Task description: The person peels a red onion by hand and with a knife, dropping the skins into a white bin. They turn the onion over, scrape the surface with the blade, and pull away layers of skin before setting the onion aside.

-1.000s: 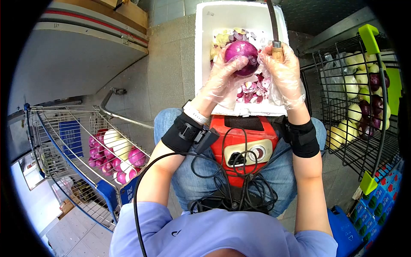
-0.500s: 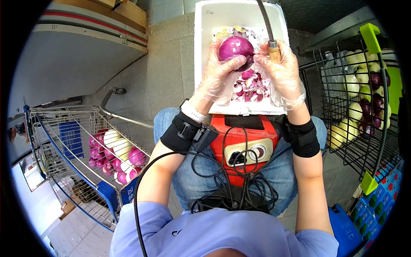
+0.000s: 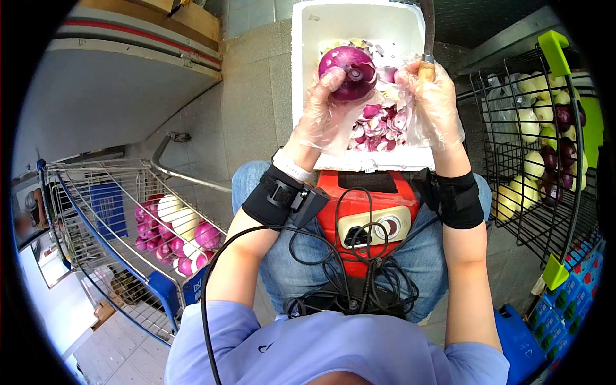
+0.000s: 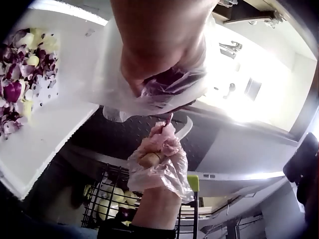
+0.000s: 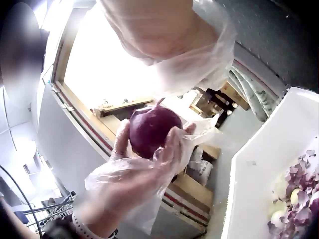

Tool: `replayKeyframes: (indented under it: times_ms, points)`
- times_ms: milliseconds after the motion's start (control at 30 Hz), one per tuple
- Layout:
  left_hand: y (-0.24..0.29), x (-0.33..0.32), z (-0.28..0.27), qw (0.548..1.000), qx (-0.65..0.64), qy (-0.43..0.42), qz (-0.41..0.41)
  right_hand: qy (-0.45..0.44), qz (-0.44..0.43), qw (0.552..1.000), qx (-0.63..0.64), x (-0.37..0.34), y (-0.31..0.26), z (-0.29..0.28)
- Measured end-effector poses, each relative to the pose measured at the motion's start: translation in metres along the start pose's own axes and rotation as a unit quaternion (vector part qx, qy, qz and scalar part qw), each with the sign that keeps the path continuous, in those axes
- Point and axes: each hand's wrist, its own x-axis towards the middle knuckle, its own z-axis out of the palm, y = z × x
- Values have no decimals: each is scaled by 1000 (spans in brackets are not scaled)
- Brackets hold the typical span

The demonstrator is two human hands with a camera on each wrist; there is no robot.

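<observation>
A purple onion point(image 3: 347, 72) is gripped in the left hand point(image 3: 318, 110), which wears a clear plastic glove, over a white foam box point(image 3: 360, 160). In the right wrist view the left hand point(image 5: 144, 181) cups the onion point(image 5: 153, 130) from below, fingers round its sides. The gloved right hand point(image 3: 435, 108) holds a knife by its wooden handle point(image 3: 426, 69), the blade pointing up and away; a piece of purple skin point(image 3: 389, 75) is at its fingertips. In the left wrist view the right hand point(image 4: 160, 164) holds the knife, whose curved tip shows.
Onion peelings point(image 3: 378, 123) lie in the box. A wire cart point(image 3: 135, 237) with purple and white onions stands at left, a black wire basket point(image 3: 536, 154) with more at right. A red case point(image 3: 366, 218) and tangled black cables are between the knees.
The onion has moved slightly left and turned, so its round end mark faces up. The right hand has drawn away to the right with the knife, now holding a bit of skin.
</observation>
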Motion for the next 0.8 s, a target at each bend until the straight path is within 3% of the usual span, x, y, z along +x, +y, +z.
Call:
replayKeyframes:
  times_ms: [133,267,367,467,567,667,800]
  points:
    - [10,-2,-2,1000,-20,-17,-2,71,-18,997,-16,17,13,-26]
    - [23,-2,-9,995,100,-3,2,84,-56,993,-55,29,15,-36]
    - [14,3,-11,996,88,16,-7,36,-20,990,-138,27,12,-28]
    - [10,2,-10,998,51,3,-29,-23,35,990,-131,19,6,-15]
    - [9,1,-4,999,14,5,-50,-27,-42,988,-146,8,-1,-2]
    - [10,3,-8,997,29,-9,-68,-68,-178,955,-229,2,-6,8]
    - [11,-2,0,991,105,11,-81,-77,-137,965,-209,-12,-23,27]
